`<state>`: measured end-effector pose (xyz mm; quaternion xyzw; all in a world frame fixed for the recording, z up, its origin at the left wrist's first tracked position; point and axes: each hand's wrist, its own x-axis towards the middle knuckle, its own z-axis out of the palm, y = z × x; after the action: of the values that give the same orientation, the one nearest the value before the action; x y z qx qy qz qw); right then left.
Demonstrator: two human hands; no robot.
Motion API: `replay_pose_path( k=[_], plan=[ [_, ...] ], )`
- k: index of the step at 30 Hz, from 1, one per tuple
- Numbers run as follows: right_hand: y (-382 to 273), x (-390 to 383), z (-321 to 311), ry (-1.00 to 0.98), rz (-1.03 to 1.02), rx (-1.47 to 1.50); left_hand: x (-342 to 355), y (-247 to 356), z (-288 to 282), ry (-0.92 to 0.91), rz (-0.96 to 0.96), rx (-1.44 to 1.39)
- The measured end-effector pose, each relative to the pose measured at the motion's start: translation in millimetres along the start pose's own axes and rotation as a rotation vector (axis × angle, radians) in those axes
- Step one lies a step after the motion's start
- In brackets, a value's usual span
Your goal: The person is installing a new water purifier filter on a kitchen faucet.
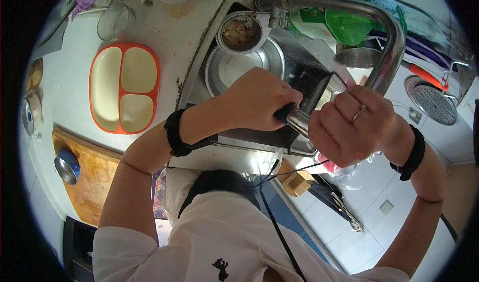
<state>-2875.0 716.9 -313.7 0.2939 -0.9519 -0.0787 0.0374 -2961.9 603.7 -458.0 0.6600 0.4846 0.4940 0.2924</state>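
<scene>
My left hand [262,97] is closed around the black tip [283,113] at the end of the curved metal faucet spout [391,32]. Just right of it, my right hand [357,122], with a ring on one finger, grips the same metal tube higher up, hiding part of it. Beneath and behind them is the steel sink [192,98], holding a metal bowl [230,67] and, at its back, a small strainer cup [240,32] with dark scraps inside. A dark panel or tray [302,90] lies under the spout; I cannot make out which.
An orange-rimmed divided plate [105,87] lies on the left counter [174,27], above a wooden board [87,192] with a blue bowl [67,167]. A green bottle [344,20], a pot [357,57] and an orange-handled skimmer [424,75] sit behind the faucet. A box [299,185] is on the floor.
</scene>
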Motion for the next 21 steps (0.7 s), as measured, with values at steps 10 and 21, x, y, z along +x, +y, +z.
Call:
replay_pose_path(
  k=[10,21],
  plan=[
    [0.2,9.7,-3.6,-0.068,0.0,0.008,2.7,-2.2,-7.1,-0.061,-0.024,-0.112],
    [1.3,9.6,-3.3,-0.056,0.006,-0.011,14.4,-13.8,-1.9,-0.202,0.113,-0.443]
  ],
)
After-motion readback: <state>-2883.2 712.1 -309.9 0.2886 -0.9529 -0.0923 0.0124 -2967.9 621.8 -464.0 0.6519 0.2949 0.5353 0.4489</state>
